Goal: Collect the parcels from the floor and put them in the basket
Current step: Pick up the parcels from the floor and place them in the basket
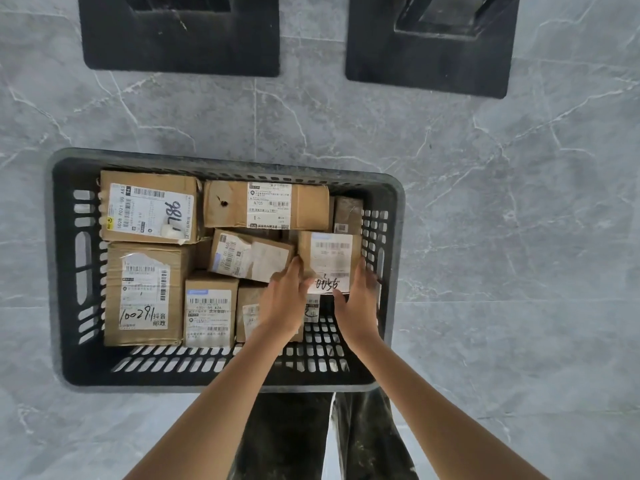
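A black slotted plastic basket (69, 341) stands on the grey marble floor and holds several brown cardboard parcels with white labels. Both my hands are inside it at the right. My left hand (287, 301) and my right hand (358, 303) clasp a small parcel marked "0056" (330, 258) from its left and right sides, over the right part of the basket. Other parcels lie packed to the left: one marked "786" (149, 206), one marked "100291" (145, 292), and a long one (266, 204) at the back.
Two black square stand bases (180, 32) (429, 43) sit on the floor beyond the basket. My dark trouser legs (287, 438) show just below the basket's near rim. Grey marble tile (519, 237) surrounds the basket.
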Available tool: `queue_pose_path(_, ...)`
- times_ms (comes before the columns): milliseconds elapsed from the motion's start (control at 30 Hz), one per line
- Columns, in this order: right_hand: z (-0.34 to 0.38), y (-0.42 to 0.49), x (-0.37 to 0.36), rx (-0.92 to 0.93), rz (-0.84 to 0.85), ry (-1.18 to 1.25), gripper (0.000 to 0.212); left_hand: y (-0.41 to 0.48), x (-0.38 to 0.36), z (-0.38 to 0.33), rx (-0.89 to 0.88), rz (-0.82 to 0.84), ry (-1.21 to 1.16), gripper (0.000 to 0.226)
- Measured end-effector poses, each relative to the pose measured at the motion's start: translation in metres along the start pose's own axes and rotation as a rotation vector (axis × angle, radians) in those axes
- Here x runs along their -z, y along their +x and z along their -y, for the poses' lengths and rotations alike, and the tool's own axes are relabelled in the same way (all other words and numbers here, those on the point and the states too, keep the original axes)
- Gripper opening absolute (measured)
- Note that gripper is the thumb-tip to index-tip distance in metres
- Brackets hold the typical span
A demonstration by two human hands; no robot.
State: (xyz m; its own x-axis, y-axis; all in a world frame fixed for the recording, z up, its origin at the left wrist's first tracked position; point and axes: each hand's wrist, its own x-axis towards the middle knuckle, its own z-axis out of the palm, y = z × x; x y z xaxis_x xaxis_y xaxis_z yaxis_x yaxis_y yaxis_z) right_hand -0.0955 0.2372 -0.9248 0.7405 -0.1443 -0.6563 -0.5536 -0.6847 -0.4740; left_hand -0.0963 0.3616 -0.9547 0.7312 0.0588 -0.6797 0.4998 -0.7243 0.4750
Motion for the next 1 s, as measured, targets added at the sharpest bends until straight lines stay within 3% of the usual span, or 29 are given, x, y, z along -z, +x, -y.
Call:
queue_pose_path(133, 0.008, 0.012, -0.001, 0.03, 0.085, 0.031, 0.08, 0.013, -0.004, -0.003, 0.084, -0.109, -0.055, 0.012)
queue_pose_path(267, 0.007, 0.014, 0.0, -0.018, 0.186, 0.099, 0.083, 0.014, 0.009, 0.005, 0.083, -0.298, 0.146, 0.038)
queue_pose_path(400, 0.004, 0.015, 0.008, -0.108, 0.29, 0.155, 0.083, 0.013, 0.024, 0.023, 0.112, -0.048, 0.499, 0.079)
queue_pose_path(533, 0.004, 0.012, 0.016, -0.117, 0.38, 0.2, 0.084, 0.014, 0.029, 0.029, 0.159, 0.029, 0.576, 0.092)
queue_pose_path(600, 0.002, 0.012, 0.018, -0.137, 0.42, 0.198, 0.087, 0.014, 0.028, 0.025, 0.162, 0.01, 0.506, 0.088)
queue_pose_path(767, 0.004, 0.013, 0.022, -0.053, 0.41, 0.161, 0.083, 0.013, 0.025, 0.0, 0.077, -0.269, 0.333, 0.043)
queue_pose_path(1000, 0.039, -0.004, 0.049, -0.127, 0.208, 0.041, 0.064, -0.021, 0.05, -0.043, 0.119, -0.133, 0.233, 0.04)
